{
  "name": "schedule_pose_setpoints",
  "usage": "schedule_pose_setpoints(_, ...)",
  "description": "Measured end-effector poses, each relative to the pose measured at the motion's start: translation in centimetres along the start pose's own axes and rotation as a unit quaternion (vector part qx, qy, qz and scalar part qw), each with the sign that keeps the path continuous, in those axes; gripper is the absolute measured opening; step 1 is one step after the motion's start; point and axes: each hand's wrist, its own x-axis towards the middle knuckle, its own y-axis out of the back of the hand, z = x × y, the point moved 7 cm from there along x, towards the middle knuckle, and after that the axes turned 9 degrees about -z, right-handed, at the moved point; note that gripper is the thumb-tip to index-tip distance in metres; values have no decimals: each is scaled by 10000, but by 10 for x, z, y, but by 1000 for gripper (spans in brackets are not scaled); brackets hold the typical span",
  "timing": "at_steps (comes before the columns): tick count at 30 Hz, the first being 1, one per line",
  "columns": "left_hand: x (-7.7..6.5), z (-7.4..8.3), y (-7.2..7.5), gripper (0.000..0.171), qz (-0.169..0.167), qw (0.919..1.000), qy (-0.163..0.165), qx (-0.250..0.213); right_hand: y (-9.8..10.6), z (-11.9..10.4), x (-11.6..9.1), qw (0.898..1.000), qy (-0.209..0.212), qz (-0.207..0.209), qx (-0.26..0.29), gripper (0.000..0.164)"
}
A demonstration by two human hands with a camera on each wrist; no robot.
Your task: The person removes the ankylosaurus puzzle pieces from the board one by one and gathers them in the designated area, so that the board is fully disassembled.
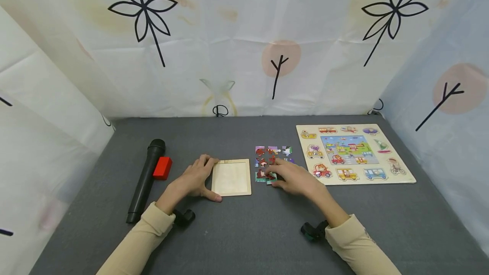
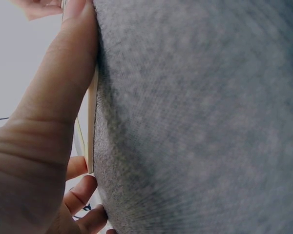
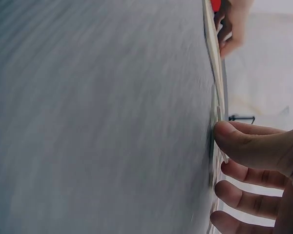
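Note:
A small square wooden puzzle tray (image 1: 231, 177) lies flat on the grey table, with a bare pale bottom. My left hand (image 1: 196, 177) grips its left side, thumb at the near corner and fingers at the far one; in the left wrist view the thumb (image 2: 58, 73) covers part of the tray's edge (image 2: 92, 122). Just right of the tray lie several colourful jigsaw pieces (image 1: 260, 162). Over their near end, my right hand (image 1: 294, 177) pinches one thin jigsaw piece (image 3: 223, 155) between thumb and fingers. Its picture side is mostly hidden.
At the back right lies a large wooden vehicle puzzle board (image 1: 355, 154). Left of my left hand are a black microphone (image 1: 146, 181) and a red block (image 1: 162, 168) touching or close to it. White printed cloth (image 1: 244, 20) encloses the table's back and sides.

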Motion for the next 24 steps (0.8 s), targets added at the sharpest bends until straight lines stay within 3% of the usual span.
schedule_pose_setpoints(10,0,-1,-1,118,-13,10000,8,-25,8,25,-18,9999,-130,-3,-38,31)
schedule_pose_setpoints(24,0,0,0,118,8,10000,4,6,12,36,-26,9998,-188,90,-55,32)
